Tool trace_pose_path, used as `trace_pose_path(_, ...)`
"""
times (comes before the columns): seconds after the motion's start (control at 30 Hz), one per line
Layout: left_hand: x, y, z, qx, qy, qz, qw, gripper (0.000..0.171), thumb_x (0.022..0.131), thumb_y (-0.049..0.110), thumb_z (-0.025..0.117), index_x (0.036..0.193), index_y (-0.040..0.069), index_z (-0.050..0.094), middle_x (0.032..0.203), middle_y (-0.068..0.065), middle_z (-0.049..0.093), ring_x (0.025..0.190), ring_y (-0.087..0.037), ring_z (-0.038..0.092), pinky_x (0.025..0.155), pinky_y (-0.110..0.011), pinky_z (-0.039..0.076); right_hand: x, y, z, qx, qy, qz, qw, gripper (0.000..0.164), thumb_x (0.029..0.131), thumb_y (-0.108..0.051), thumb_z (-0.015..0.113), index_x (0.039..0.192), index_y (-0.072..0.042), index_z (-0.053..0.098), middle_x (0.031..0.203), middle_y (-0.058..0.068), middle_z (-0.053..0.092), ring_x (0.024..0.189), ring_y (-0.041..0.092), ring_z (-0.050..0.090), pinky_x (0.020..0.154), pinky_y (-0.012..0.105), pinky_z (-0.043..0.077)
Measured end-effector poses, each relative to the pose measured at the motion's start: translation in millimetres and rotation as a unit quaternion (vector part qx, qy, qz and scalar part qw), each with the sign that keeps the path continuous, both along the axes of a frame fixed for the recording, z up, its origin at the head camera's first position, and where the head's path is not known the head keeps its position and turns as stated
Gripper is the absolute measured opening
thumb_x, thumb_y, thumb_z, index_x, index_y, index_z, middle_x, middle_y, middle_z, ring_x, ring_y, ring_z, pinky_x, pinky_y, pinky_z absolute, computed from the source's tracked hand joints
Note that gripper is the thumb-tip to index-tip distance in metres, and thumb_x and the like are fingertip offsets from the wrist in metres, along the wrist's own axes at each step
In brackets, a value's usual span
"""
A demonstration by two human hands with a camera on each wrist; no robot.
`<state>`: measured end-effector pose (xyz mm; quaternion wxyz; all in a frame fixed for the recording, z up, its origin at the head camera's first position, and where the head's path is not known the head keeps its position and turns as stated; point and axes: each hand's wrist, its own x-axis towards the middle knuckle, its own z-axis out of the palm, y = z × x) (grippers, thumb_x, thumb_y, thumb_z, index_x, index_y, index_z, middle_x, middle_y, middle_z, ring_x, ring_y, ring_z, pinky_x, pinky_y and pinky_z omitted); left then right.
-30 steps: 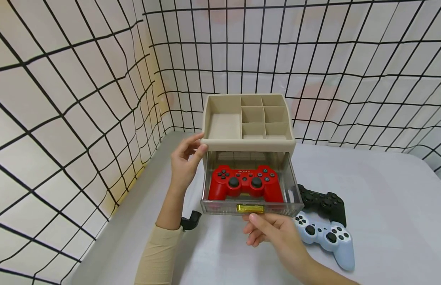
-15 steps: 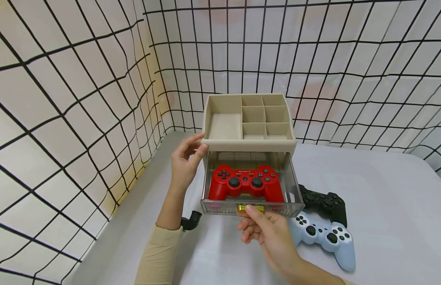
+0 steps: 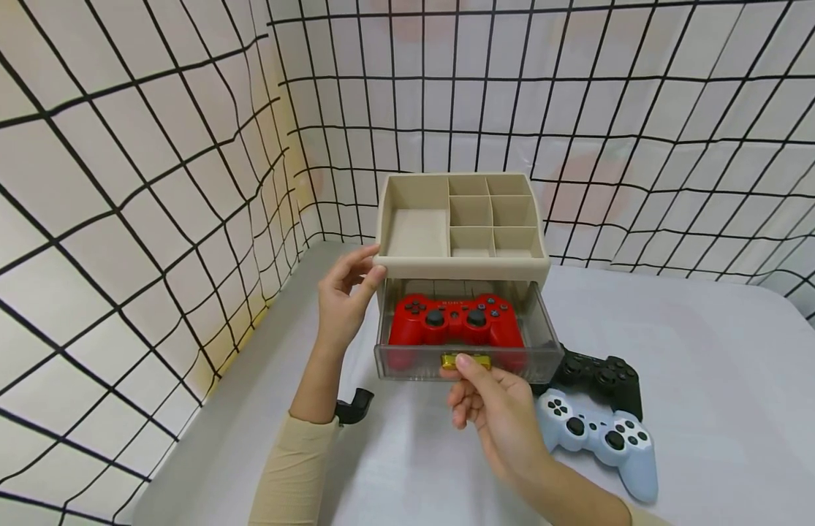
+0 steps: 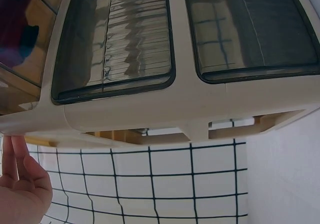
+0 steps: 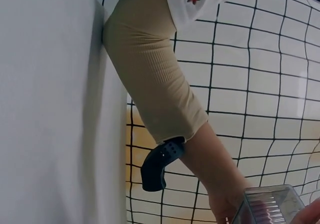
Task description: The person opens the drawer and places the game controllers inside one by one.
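Note:
A beige desk organizer [image 3: 463,268] stands at the middle of the table, with its clear top drawer [image 3: 407,365] pulled partly out. Inside that drawer lies a red game controller [image 3: 456,325]. My left hand [image 3: 344,296] holds the organizer's left front corner, thumb at the front and fingers along the side. My right hand [image 3: 495,402] pinches the gold drawer handle [image 3: 466,362], thumb on top and the index finger mostly hidden beneath. In the left wrist view my left hand [image 4: 22,184] touches the organizer's side edge; closed drawers [image 4: 115,39] are beside it.
A black controller [image 3: 598,376] and a light blue controller [image 3: 601,438] lie right of the organizer on the white table [image 3: 723,380]. Black wire grid walls [image 3: 203,183] stand left and behind. A dark curved piece [image 3: 354,407] sits at my left wrist.
My right thumb has come onto the gold handle. The drawer, with the red controller inside, has moved a little inward toward the organizer. My left hand stays in place.

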<state>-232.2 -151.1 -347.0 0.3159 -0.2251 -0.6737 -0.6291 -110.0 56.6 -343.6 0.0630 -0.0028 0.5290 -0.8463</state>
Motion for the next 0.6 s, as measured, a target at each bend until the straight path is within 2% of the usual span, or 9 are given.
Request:
trace_pose_path(0.13, 0.0, -0.1, -0.3, -0.001, 0.005, -0.004, 1.0000, 0.030, 0.089, -0.004, 0.066, 0.119, -0.006, 0.063, 0.096, -0.010, 0.063, 0.089, -0.014, 0.063, 0.076, -0.027, 0.047, -6.4, -1.1, -0.7, -0.007, -0.002, 0.002, 1.000, 0.022, 0.097, -0.016, 0.060, 0.085, -0.002, 0.073, 0.063, 0.004, 0.062, 0.048, 0.012, 0.051, 0.052, 0.019, 0.047)
trace_pose_path(0.27, -1.4, -0.6, -1.5, -0.002, 0.012, -0.007, 0.9999, 0.033, 0.091, 0.011, 0.069, 0.119, -0.006, 0.064, 0.097, -0.013, 0.064, 0.089, -0.014, 0.063, 0.075, -0.026, 0.047, -13.4, -2.1, -2.7, -0.012, -0.001, 0.004, 1.000, 0.023, 0.097, -0.016, 0.060, 0.086, -0.001, 0.072, 0.064, 0.004, 0.062, 0.049, 0.012, 0.051, 0.052, 0.019, 0.047)
trace_pose_path(0.37, -1.5, -0.3, -1.2, -0.001, 0.011, -0.006, 0.9999, 0.031, 0.091, 0.007, 0.068, 0.119, -0.006, 0.064, 0.097, -0.014, 0.064, 0.089, -0.014, 0.063, 0.075, -0.025, 0.047, -18.7, -3.1, -3.6, -0.014, 0.008, 0.005, 1.000, 0.023, 0.098, -0.016, 0.060, 0.085, -0.002, 0.072, 0.064, 0.004, 0.062, 0.049, 0.012, 0.052, 0.052, 0.019, 0.047)
trace_pose_path(0.47, -1.0, 0.1, -0.1, 0.001, 0.005, -0.003, 1.0000, 0.030, 0.088, -0.006, 0.065, 0.118, -0.006, 0.064, 0.097, -0.014, 0.064, 0.089, -0.014, 0.063, 0.075, -0.025, 0.047, -23.8, -3.9, -2.9, -0.016, 0.018, 0.008, 1.000, 0.024, 0.098, -0.016, 0.060, 0.084, -0.002, 0.073, 0.063, 0.003, 0.063, 0.049, 0.011, 0.052, 0.052, 0.019, 0.047)
trace_pose_path(0.6, -0.9, 0.4, -0.1, 0.005, -0.002, -0.001, 1.0000, 0.030, 0.088, -0.005, 0.066, 0.118, -0.008, 0.063, 0.097, -0.014, 0.063, 0.088, -0.017, 0.063, 0.076, -0.025, 0.047, -29.9, -5.1, -1.1, -0.015, 0.018, 0.006, 1.000, 0.024, 0.098, -0.017, 0.060, 0.085, 0.000, 0.072, 0.064, 0.004, 0.063, 0.049, 0.012, 0.051, 0.053, 0.019, 0.048)
